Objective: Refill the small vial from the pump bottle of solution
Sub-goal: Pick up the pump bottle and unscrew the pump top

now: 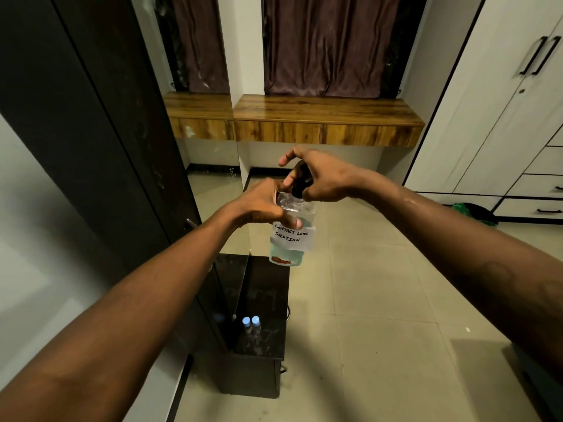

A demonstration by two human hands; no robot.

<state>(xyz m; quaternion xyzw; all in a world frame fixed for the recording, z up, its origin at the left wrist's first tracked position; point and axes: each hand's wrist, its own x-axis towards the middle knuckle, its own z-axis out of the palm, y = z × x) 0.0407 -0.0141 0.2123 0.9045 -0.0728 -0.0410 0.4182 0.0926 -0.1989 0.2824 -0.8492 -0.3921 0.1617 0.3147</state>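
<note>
One clear pump bottle (292, 239), hand-labelled and holding liquid, hangs in mid-air at centre. Its long axis is near vertical, with the base tipped slightly left and the pump head (300, 181) pointing up. It looks light, rigid and smooth, likely slippery if wet, so the shoulder is the sound hold. The left hand (262, 205) wraps that shoulder and the right hand (323, 175) curls round the pump head. Below, blue-capped small bottles (255, 320) stand on a dark cabinet (265, 345).

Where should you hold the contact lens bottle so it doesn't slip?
Wrap the bottle round its clear upper body, above the paper label, from the left, as the left hand does; the right hand covers its dark top, and nothing supports it below.
</note>
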